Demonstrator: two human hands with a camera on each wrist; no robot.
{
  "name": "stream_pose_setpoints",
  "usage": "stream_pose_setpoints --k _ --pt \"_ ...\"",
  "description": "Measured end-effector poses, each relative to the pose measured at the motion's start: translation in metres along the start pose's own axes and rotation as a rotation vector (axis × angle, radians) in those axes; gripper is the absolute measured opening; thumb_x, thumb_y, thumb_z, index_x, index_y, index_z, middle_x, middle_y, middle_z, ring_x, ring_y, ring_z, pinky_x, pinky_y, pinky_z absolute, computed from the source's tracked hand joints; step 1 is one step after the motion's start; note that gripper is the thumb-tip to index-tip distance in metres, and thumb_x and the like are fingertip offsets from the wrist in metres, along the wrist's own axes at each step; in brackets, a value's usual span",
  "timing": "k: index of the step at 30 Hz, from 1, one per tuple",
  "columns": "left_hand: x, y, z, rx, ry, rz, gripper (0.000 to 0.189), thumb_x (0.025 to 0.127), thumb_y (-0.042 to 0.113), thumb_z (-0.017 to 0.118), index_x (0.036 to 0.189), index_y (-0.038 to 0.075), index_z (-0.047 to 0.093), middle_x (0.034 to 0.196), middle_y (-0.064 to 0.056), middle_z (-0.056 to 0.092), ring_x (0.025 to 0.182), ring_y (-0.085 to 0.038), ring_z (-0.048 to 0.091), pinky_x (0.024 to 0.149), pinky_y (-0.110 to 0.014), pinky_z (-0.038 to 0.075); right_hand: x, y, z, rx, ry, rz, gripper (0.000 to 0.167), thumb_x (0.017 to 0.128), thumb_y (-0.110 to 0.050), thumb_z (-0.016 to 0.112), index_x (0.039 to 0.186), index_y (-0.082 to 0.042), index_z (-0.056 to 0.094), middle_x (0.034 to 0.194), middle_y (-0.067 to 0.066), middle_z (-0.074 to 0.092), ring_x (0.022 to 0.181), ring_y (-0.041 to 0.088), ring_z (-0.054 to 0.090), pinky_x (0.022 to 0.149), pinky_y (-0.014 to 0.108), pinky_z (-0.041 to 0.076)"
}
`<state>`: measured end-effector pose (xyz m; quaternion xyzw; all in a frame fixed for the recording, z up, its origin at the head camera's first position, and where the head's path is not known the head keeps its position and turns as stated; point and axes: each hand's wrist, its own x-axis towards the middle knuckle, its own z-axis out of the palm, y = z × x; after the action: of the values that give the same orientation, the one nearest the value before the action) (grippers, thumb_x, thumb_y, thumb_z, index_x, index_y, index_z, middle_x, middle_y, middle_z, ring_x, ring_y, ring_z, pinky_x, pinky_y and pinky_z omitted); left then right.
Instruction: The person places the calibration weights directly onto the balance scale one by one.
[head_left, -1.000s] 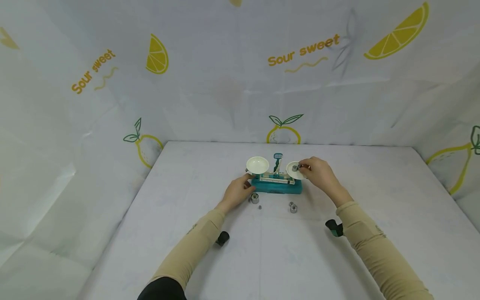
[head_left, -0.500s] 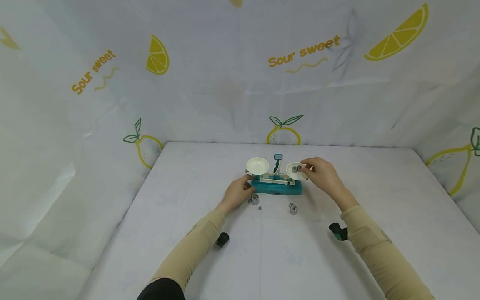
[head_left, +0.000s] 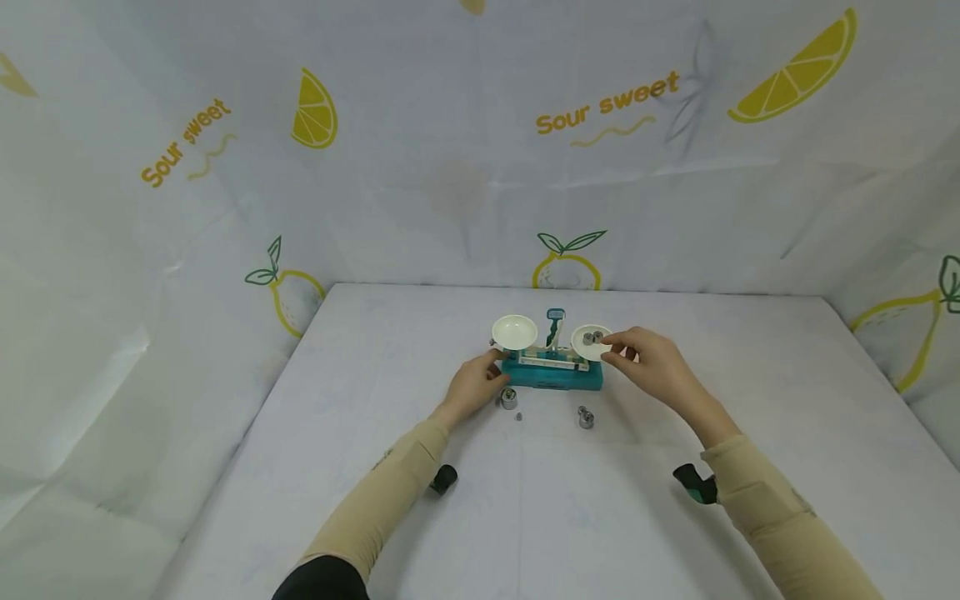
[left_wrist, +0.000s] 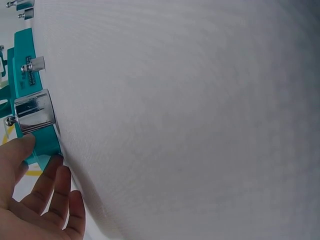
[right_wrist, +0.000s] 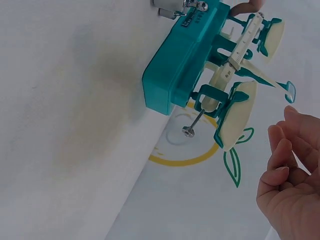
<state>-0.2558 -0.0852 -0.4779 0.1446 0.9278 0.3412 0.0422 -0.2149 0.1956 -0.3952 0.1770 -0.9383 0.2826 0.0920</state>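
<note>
A teal balance scale stands at the back of the table, with a white left pan and a white right pan. Small metal weights lie together in the right pan; nothing shows in the left one. My left hand grips the base's left end, its thumb on the front face and its fingertips at the end and low behind. Just off the right pan's edge is my right hand, thumb and forefinger near each other, loosely bent, with nothing between them in the right wrist view.
In front of the scale stand a large weight, a tiny weight and a weight cluster. Behind the table hangs a white lemon-print cloth. Black wrist mounts stick out beneath the sleeves.
My right hand has let go of a small weight in the right pan and drawn back toward the right and nearer me. My left hand stays on the scale's base.
</note>
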Motion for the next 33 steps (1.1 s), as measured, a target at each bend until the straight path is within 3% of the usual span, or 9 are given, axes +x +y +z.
stream_pose_setpoints --k 6,21,33 --pt "-0.001 0.001 -0.001 0.005 0.005 0.009 0.039 0.091 0.026 0.059 0.129 0.018 0.053 0.103 -0.007 0.068 0.09 -0.018 0.065 0.076 -0.031 0.051 -0.013 0.0 0.007 0.031 -0.042 -0.038 0.023 0.085 -0.012 0.066 0.106 -0.004 0.068 0.085 0.004 0.063 0.075 0.013 0.051 0.057 0.021 0.042" --pt "-0.002 0.003 -0.001 -0.003 0.012 0.015 0.039 0.091 0.025 0.059 0.128 0.017 0.053 0.104 -0.008 0.069 0.091 -0.019 0.066 0.08 -0.034 0.052 -0.027 0.007 0.028 0.117 -0.33 -0.029 0.025 0.085 -0.014 0.065 0.108 -0.002 0.066 0.088 -0.001 0.065 0.078 0.007 0.052 0.064 0.021 0.046" --pt "-0.003 0.002 -0.002 -0.006 0.005 0.017 0.039 0.091 0.025 0.059 0.129 0.018 0.052 0.104 -0.008 0.068 0.091 -0.019 0.065 0.079 -0.033 0.052 -0.026 0.018 0.037 0.119 -0.413 -0.051 0.026 0.084 -0.011 0.066 0.107 -0.001 0.066 0.087 -0.001 0.066 0.078 0.006 0.054 0.066 0.021 0.047"
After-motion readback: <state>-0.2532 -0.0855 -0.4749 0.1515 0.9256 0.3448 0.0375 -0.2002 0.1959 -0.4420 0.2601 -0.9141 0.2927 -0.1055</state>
